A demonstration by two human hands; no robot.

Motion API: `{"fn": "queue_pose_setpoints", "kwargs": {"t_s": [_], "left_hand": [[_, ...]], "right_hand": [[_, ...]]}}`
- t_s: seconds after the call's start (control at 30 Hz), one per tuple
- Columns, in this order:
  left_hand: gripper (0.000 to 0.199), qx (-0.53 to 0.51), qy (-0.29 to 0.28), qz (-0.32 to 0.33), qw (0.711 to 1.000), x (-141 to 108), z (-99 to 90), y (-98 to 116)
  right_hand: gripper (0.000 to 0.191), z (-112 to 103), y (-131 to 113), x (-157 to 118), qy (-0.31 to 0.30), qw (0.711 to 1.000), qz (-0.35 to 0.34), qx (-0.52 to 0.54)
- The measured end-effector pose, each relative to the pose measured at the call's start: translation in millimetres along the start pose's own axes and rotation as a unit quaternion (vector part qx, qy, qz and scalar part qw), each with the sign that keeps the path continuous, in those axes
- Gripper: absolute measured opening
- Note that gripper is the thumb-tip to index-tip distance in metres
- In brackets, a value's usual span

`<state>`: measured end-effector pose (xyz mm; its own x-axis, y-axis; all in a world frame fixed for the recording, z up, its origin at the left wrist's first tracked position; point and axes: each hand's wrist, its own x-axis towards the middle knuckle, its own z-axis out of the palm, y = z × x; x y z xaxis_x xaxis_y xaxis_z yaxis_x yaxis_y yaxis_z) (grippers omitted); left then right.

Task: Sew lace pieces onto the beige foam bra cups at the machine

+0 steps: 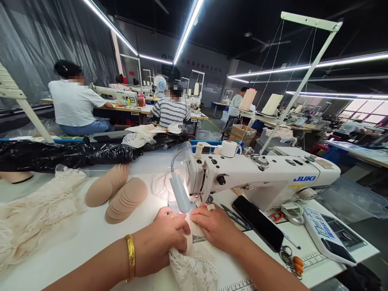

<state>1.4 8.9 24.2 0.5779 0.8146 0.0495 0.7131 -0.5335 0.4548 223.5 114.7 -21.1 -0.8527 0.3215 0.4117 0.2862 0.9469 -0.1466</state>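
Ceiling (pixel 236 20): black, fan (pixel 271 43) mounted, long white strip lights (pixel 188 30) lit | left side: grey draped curtain (pixel 57 44) | back wall (pixel 142 44): grey, lettering (pixel 209 66) across it | far right: bright paned window (pixel 363 111) | floor (pixel 212 114): grey, yellow line (pixel 216 125) marked | furniture: several rear worktops (pixel 198 116) between wall and foreground

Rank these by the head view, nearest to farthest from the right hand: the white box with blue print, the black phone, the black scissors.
From the right hand:
1. Black scissors: just to its right.
2. Black phone: farther right, beyond the scissors.
3. White box with blue print: rightmost of the three.
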Motion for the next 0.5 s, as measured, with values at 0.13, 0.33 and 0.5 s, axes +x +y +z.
{"fn": "queue_pose_setpoints", "kwargs": {"t_s": [0.13, 0.33, 0.5], "left_hand": [[0.017, -0.009, 0.011, 0.01, 1.0, 0.0, 2.1, 0.5], [0.02, -0.007, 0.026, 0.018, 0.999, -0.3, 5.6, 0.2], [0.018, -0.003, 0.034, 0.029, 0.999, 3.1, 1.0, -1.3]], "right_hand": [[0.031, -1.6, -1.7, -0.5, -0.006, 1.0, 0.002, 0.0], [0.033, -7.4, -4.0, 0.7, -0.013, 1.0, 0.013, 0.014], [0.034, -7.2, -3.7, 1.2, -0.012, 1.0, 0.014, 0.005]]}}
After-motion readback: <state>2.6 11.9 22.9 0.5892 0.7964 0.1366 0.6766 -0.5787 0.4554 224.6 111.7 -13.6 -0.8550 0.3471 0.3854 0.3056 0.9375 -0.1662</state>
